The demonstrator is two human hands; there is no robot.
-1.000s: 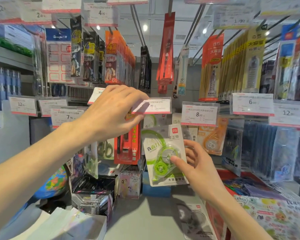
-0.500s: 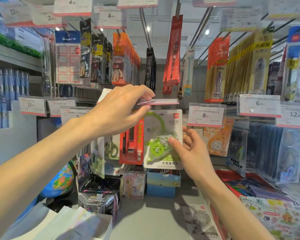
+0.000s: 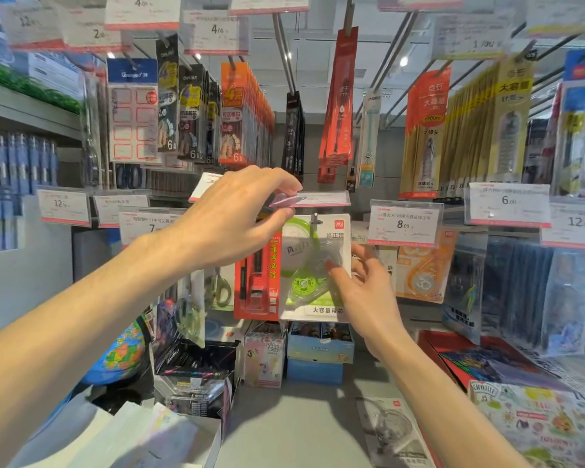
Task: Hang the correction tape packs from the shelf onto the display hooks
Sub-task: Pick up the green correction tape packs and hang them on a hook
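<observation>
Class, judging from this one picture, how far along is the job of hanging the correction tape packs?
Done, or nearly: the green correction tape pack has its hang hole on the hook. In hand: the left hand holds the price tag flipped up; the right hand touches the pack. Left: another pack lies on the shelf.

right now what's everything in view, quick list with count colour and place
green correction tape pack: one, white and green, on centre hook
price tag flap: one, white and pink, lifted flat above that pack
8.00 price tag: one, white, right of the pack
orange tape pack: one, orange, behind the 8.00 tag
red pen pack: one, red, left of the green pack
scissors: one pair, grey, further left
globe: one, blue, lower left
left hand: grip pinching the flap
right hand: fingers on the pack
</observation>
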